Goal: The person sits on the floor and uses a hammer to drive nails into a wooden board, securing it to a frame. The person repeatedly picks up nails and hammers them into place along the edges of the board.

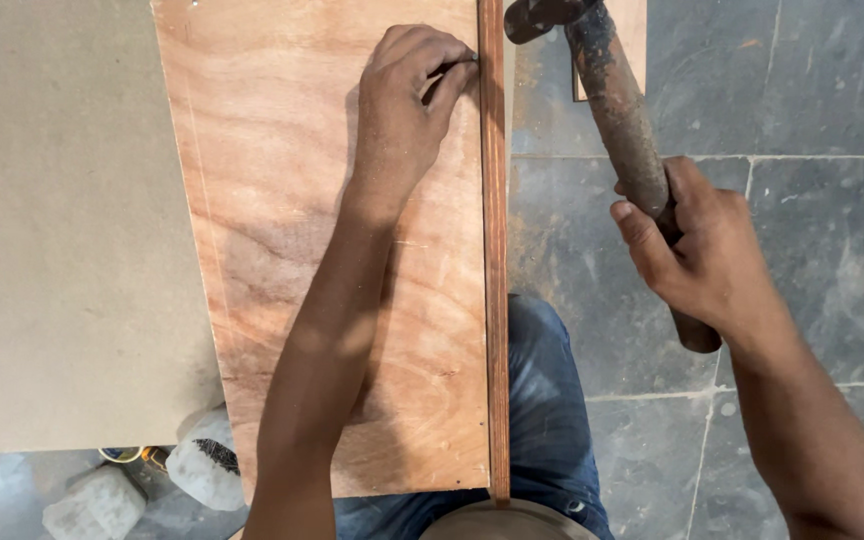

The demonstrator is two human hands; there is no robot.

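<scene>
A reddish plywood panel lies in front of me, with a narrow dark wooden strip running along its right edge. My left hand rests on the panel near the top, fingertips pinched against the strip, holding something too small to make out. My right hand grips the rusty handle of a hammer, whose dark head is raised at the top edge of the view, just right of the strip.
A large plain brown board lies under the panel at the left. Grey stone floor tiles fill the right side. My blue-trousered knee shows below the strip. Pale stone lumps sit at the bottom left.
</scene>
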